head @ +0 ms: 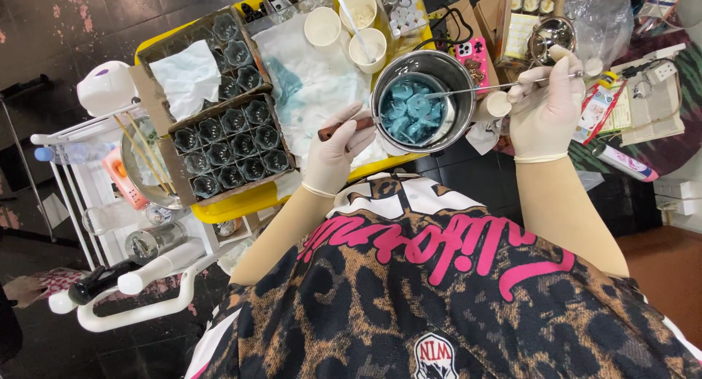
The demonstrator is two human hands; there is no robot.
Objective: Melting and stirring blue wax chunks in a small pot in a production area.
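At the near edge of the yellow table [241,203], gloved left hand [338,151] closed on wooden handle [342,127] of steel pot [423,101] containing teal wax pieces [409,110], gloved right hand [545,108] pinching thin metal stirrer [479,88] with tip in pot, tray of glass cups [230,148] at left edge.

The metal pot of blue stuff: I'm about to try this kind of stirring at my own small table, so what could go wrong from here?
1. The metal pot sits near the yellow table's edge, steadied only by the left hand on its wooden handle; it might tip toward the lap.
2. The thin stirrer in the right hand could flick blue lumps onto the already stained white paper.
3. Paper cups crowd the rim and could get knocked.
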